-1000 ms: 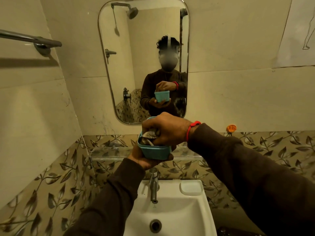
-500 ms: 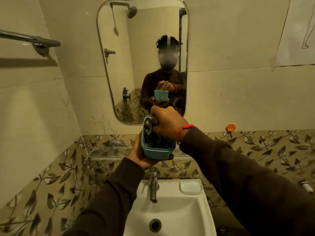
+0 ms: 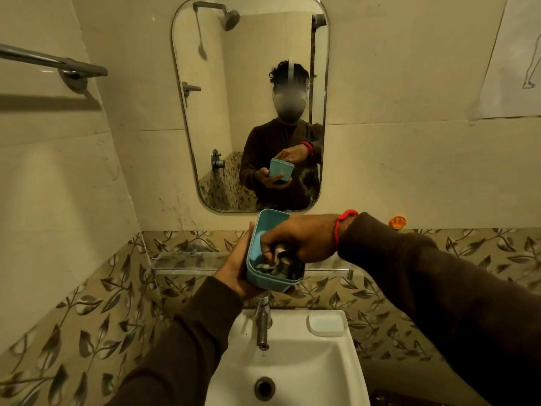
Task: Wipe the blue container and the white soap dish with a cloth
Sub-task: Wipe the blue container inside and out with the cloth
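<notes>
— Where's the blue container (image 3: 265, 253)?

— Held above the tap (image 3: 262, 323), tilted so its opening faces the camera. The left hand (image 3: 237, 268) grips its outer wall from below.

— And the right hand (image 3: 301, 237)?

— Reaching inside, fingers closed on a crumpled cloth (image 3: 278, 260) pressed against the container's inner wall.

— The white soap dish (image 3: 326, 324)?

— On the sink (image 3: 292, 358) ledge, just right of the tap, below the container. The mirror (image 3: 248, 104) hangs above it all.

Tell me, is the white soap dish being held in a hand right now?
No, the white soap dish sits untouched on the sink rim.
</notes>
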A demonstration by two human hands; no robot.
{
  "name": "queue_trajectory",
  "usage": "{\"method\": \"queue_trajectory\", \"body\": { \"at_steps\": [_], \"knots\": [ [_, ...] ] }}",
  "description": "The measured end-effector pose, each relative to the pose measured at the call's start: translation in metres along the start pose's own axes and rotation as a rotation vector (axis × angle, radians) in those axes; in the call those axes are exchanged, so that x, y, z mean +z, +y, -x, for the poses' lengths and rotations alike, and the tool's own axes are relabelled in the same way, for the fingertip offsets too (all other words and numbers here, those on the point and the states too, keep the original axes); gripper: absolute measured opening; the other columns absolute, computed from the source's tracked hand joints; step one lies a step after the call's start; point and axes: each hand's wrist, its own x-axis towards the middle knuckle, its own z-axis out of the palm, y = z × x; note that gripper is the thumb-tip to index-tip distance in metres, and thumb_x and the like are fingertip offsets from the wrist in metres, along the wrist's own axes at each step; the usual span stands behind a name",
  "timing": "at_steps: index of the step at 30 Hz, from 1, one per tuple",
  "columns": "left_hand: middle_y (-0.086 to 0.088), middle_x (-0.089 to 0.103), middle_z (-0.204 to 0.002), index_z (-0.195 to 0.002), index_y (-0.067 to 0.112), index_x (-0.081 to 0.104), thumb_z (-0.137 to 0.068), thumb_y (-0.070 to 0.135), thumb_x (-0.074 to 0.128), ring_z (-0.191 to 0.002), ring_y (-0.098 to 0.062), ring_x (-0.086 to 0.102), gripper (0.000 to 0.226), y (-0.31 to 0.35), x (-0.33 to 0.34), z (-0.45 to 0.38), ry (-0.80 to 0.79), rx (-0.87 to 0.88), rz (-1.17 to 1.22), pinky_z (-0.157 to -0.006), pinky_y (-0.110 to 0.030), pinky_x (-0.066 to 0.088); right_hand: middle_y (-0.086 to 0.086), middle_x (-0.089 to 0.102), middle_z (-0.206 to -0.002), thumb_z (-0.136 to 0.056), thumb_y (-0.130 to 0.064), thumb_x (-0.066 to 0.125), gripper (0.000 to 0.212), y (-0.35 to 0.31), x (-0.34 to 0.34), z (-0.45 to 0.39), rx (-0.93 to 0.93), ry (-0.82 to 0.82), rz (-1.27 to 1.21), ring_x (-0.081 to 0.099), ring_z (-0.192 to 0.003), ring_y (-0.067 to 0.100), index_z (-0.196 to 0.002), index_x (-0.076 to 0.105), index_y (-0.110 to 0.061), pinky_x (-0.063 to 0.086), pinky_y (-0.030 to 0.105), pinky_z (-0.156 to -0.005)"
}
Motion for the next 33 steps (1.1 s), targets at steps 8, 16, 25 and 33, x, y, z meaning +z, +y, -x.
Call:
{"method": "queue_trajectory", "body": {
  "at_steps": [8,16,25,33],
  "knots": [
    [-0.025,0.071,-0.109,-0.116,0.006,0.071,-0.092,0.06,0.057,-0.093,-0.042,0.069,0.06,0.002,0.02,0.01,-0.07,-0.038,0.036,-0.076,-0.053,0.058,0.011,0.063,-0.123,-0.086,-0.016,0.07,0.045,0.015,-0.014,-0.006,-0.072,0.413,0.51,0.057,-0.117,0.028,-0.13,0.059,-0.019,0.055,0.042,-0.088],
    [-0.024,0.075,-0.112,-0.133,0.019,0.06,-0.09,0.079,0.036,-0.093,-0.041,0.076,0.078,0.003,0.025,0.0,0.011,0.062,-0.039,-0.075,-0.054,0.061,0.013,0.063,-0.111,-0.091,-0.025,0.064,0.033,0.017,0.005,-0.016,-0.002,0.403,0.717,0.062,-0.103,0.027,-0.121,0.062,-0.01,0.055,0.035,-0.081],
    [-0.019,0.074,-0.118,-0.133,0.027,0.061,-0.081,0.083,0.043,-0.108,-0.038,0.072,0.078,-0.009,0.02,-0.004,0.107,0.345,-0.197,-0.096,-0.062,0.054,0.003,0.062,-0.123,-0.095,-0.036,0.057,0.036,0.021,0.018,-0.014,0.099,0.362,0.849,0.048,-0.112,0.024,-0.126,0.056,-0.019,0.038,0.036,-0.09],
    [-0.012,0.076,-0.115,-0.115,0.038,0.072,-0.071,0.09,0.042,-0.103,-0.032,0.075,0.075,0.012,0.015,-0.004,0.121,0.478,-0.355,-0.074,-0.045,0.062,0.0,0.065,-0.122,-0.089,-0.047,0.061,0.046,0.008,0.041,-0.015,0.087,0.242,0.763,0.051,-0.118,0.026,-0.128,0.057,-0.023,0.033,0.044,-0.102]
  ]
}}
